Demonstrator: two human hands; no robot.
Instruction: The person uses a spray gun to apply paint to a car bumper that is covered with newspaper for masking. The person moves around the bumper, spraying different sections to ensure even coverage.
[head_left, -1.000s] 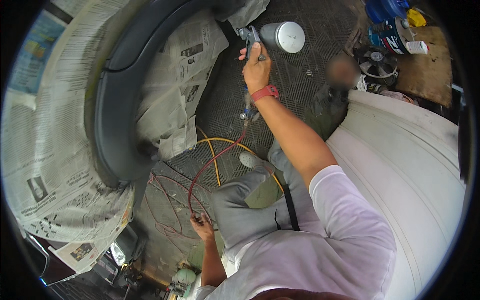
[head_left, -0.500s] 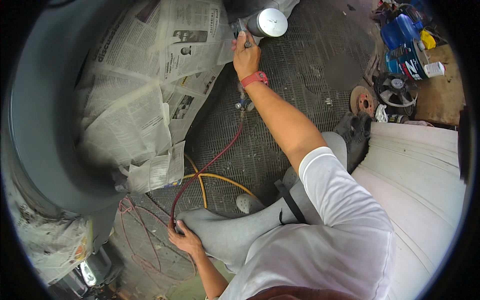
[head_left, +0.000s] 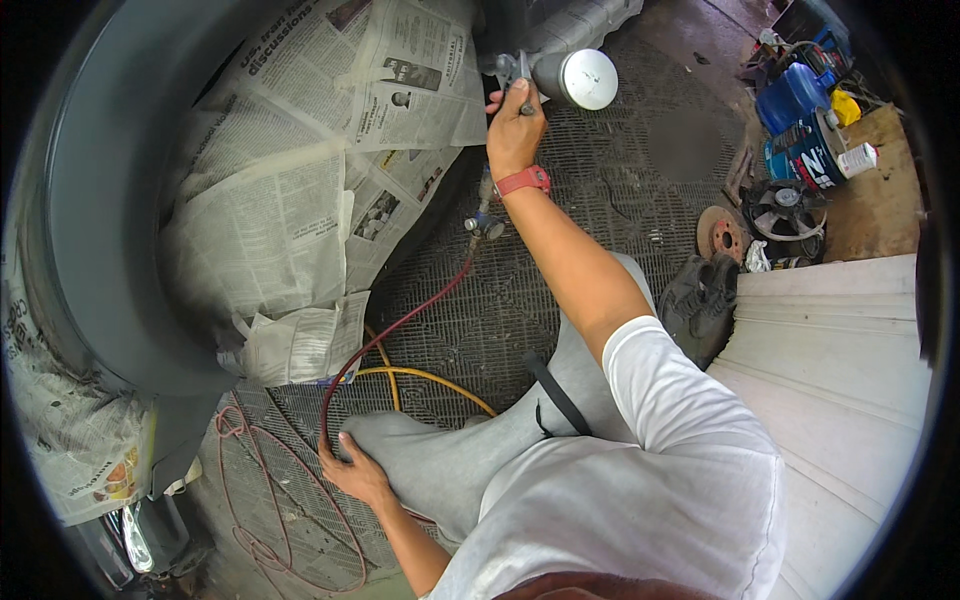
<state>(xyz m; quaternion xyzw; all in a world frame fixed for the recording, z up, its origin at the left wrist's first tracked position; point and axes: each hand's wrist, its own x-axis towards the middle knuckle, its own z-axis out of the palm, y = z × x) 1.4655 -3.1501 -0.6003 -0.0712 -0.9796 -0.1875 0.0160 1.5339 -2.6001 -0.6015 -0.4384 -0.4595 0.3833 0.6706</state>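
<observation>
My right hand (head_left: 515, 140), arm stretched far forward and a red watch on the wrist, is closed around the grip of a spray gun (head_left: 518, 68). The gun's round cup (head_left: 590, 80) points to the right with its pale end showing. A dark red air hose (head_left: 430, 302) runs from a fitting (head_left: 484, 227) below that hand back to my knee. There my left hand (head_left: 355, 478) is closed on the hose, resting against the grey trouser leg. Sheets of newspaper (head_left: 270, 225), taped together, hang left of the gun beside a curved grey vehicle panel (head_left: 95, 215).
A yellow hose (head_left: 440, 376) crosses the ribbed floor mat (head_left: 620, 165), and a thin reddish cord (head_left: 290, 530) lies loosely coiled at lower left. Along the right are a blue jug (head_left: 793, 98), a can (head_left: 800, 155), a fan (head_left: 787, 208), a brake disc (head_left: 722, 235) and a white ridged panel (head_left: 830, 370).
The view has shifted, so most things sit farther right and lower. My right hand and spray gun have come slightly nearer. My left hand keeps its hold on the hose; my knees have shifted.
</observation>
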